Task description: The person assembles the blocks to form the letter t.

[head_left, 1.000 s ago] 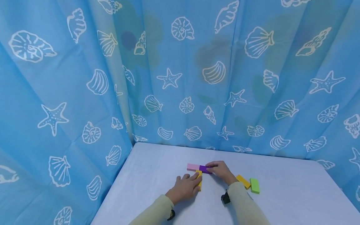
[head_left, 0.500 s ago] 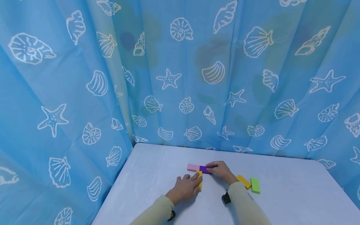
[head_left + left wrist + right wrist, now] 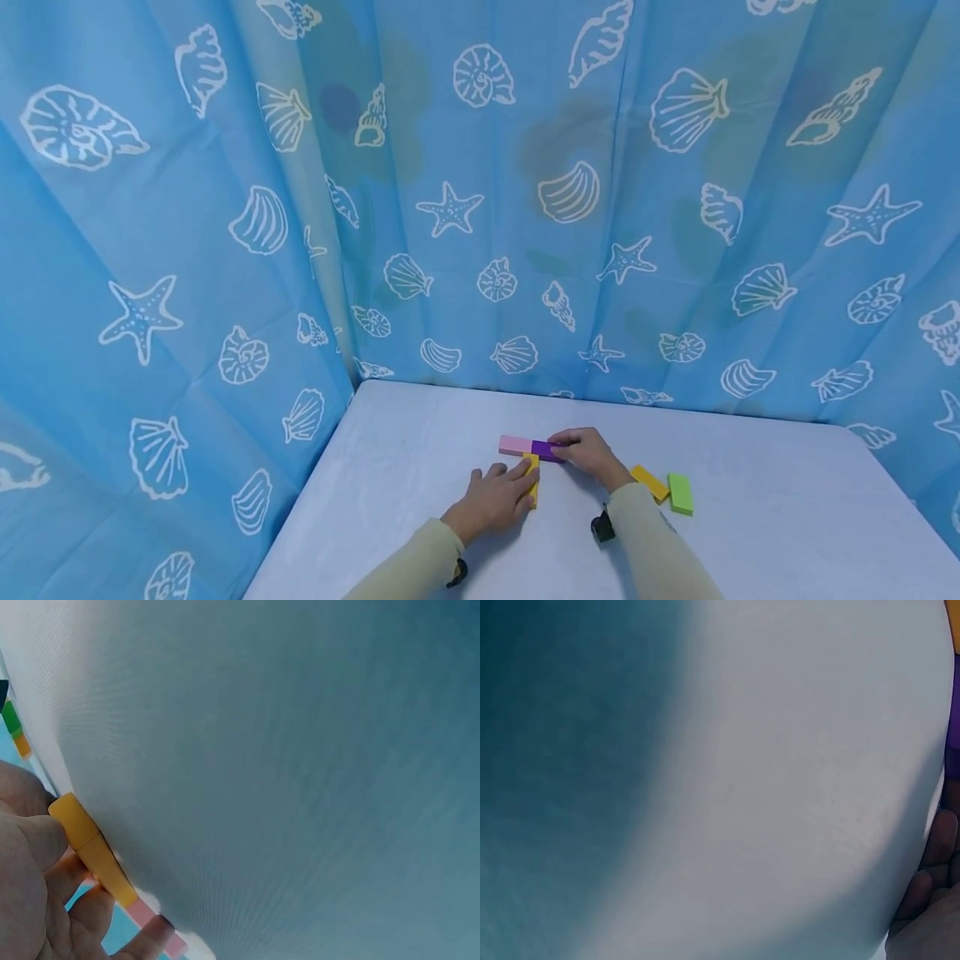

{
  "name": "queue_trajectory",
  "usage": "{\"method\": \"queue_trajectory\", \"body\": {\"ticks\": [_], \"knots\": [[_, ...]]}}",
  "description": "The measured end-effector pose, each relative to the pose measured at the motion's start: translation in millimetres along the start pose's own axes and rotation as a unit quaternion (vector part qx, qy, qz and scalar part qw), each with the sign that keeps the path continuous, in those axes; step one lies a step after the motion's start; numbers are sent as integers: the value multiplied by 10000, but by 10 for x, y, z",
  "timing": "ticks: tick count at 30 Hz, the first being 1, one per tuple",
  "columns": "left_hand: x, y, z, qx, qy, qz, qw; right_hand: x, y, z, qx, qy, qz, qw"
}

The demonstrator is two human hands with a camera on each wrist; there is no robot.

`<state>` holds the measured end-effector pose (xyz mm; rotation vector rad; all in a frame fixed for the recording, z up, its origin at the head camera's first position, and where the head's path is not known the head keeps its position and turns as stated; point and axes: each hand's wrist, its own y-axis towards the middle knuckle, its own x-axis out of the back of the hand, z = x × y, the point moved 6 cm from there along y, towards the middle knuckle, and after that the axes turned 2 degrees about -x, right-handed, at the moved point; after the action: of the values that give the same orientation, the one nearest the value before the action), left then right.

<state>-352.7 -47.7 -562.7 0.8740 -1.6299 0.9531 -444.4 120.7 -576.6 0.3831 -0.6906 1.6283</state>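
Yellow seamed bar (image 3: 105,866) | left hand (image 3: 491,500) grips it | purple oblong block (image 3: 542,451) | right hand (image 3: 588,454) pinches it

Inscriptions: none could be read. At the edge of the right sleeve (image 3: 654,537), a small dark mark (image 3: 667,522) was noted, too small to be deciphered. On the blocks (image 3: 681,494), no lettering was made out.

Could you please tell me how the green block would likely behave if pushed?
The green block looks rigid, with straight edges. Lying on a broad flat face, it would probably slide rather than roll. Pushed leftward, it might nudge the adjacent yellow block.
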Motion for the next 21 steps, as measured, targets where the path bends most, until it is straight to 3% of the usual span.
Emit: {"method": "queue_trajectory", "body": {"ticks": [21], "knots": [[-34, 38, 17, 33, -26, 42, 10000, -18, 28, -9, -43, 48, -40, 10000]]}}
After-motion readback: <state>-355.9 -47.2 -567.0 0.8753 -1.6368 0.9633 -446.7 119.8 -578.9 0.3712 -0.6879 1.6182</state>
